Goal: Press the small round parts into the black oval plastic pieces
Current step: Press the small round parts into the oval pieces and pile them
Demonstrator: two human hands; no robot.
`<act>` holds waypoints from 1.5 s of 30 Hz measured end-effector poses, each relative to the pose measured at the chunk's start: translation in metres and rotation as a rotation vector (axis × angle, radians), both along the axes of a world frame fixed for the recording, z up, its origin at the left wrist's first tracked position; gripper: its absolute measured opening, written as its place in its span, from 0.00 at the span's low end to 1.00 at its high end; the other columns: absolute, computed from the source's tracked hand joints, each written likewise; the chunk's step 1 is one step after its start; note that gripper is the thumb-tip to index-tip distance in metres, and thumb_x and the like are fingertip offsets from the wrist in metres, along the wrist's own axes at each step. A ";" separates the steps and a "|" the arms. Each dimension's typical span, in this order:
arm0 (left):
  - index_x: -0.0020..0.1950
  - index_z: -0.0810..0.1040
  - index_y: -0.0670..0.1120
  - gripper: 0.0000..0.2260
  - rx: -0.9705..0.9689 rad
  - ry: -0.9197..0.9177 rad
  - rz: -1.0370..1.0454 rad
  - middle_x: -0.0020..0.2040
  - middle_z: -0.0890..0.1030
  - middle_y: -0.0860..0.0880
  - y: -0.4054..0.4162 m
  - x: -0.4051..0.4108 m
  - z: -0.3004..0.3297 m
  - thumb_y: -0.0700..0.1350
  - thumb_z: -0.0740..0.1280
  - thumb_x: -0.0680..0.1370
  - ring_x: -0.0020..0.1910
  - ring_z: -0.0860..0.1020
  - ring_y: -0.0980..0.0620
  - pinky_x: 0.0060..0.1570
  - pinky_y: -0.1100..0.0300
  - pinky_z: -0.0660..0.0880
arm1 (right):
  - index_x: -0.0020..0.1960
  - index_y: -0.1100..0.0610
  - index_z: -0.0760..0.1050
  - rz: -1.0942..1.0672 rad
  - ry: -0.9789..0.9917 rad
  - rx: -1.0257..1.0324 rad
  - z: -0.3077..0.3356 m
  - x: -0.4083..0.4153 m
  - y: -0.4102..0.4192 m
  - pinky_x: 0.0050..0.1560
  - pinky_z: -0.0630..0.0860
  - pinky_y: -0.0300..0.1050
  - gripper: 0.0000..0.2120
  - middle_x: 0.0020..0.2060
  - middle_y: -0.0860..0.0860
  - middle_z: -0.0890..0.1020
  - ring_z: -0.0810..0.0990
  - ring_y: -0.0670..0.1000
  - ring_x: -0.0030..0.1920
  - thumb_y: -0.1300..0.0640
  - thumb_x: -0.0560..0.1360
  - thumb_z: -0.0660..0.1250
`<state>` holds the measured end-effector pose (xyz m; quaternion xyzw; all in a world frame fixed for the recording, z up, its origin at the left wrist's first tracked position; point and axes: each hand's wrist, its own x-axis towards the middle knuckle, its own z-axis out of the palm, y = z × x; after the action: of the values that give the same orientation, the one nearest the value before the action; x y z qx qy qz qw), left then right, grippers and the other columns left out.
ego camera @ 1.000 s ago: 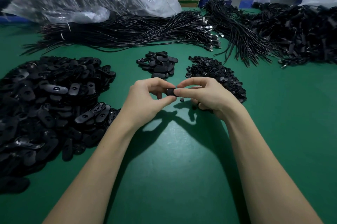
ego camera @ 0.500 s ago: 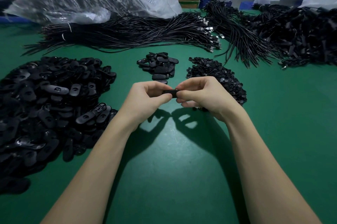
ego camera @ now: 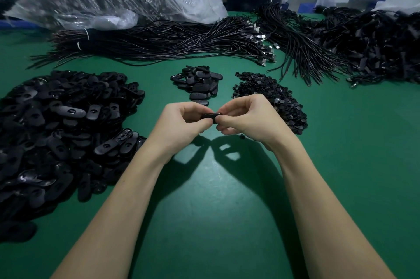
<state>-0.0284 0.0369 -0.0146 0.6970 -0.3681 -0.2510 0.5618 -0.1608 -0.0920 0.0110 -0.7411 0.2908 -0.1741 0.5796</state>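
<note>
Both hands pinch one oval piece (ego camera: pixel 210 116) edge-on above the desk (ego camera: pixel 216 210): left grip (ego camera: pixel 181 123) steadies it, right grip (ego camera: pixel 245 117) squeezes so the round part seats; round-parts pile (ego camera: pixel 270 97) just beyond right grip.

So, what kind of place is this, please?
Most likely a small factory assembly bench. Black oval pieces lie heaped on a green table, bundled black cables lie behind, and the left hand and right hand pinch one piece between them.
</note>
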 end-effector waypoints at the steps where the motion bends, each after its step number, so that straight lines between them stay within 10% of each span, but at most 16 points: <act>1: 0.47 0.86 0.51 0.06 -0.001 -0.005 0.000 0.41 0.87 0.51 0.000 0.001 -0.001 0.39 0.75 0.76 0.38 0.82 0.59 0.43 0.64 0.79 | 0.46 0.62 0.84 -0.006 0.002 -0.008 -0.001 0.001 0.000 0.40 0.83 0.40 0.03 0.37 0.55 0.88 0.89 0.53 0.39 0.67 0.74 0.76; 18: 0.44 0.84 0.53 0.04 0.074 -0.158 0.060 0.38 0.86 0.57 -0.007 -0.001 -0.009 0.44 0.74 0.77 0.38 0.82 0.61 0.41 0.70 0.73 | 0.44 0.55 0.81 -0.026 0.071 -0.235 -0.012 0.006 0.004 0.44 0.85 0.47 0.04 0.34 0.50 0.87 0.87 0.49 0.35 0.61 0.73 0.76; 26: 0.47 0.80 0.56 0.04 0.046 -0.114 0.203 0.39 0.85 0.54 -0.004 0.005 -0.007 0.48 0.74 0.77 0.32 0.77 0.62 0.35 0.62 0.71 | 0.51 0.43 0.79 0.007 0.109 -0.703 -0.012 0.014 0.011 0.44 0.81 0.48 0.11 0.42 0.39 0.83 0.80 0.43 0.37 0.56 0.73 0.73; 45: 0.57 0.73 0.54 0.10 0.199 -0.497 0.149 0.52 0.77 0.56 -0.003 0.000 -0.012 0.53 0.69 0.79 0.42 0.76 0.53 0.49 0.49 0.78 | 0.58 0.47 0.82 -0.170 0.326 -0.572 0.030 0.133 -0.070 0.47 0.77 0.45 0.12 0.51 0.47 0.83 0.82 0.50 0.52 0.49 0.75 0.73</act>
<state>-0.0284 0.0338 -0.0266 0.8140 -0.4160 -0.0654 0.4002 -0.0278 -0.1617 0.0412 -0.8647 0.3801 -0.1755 0.2774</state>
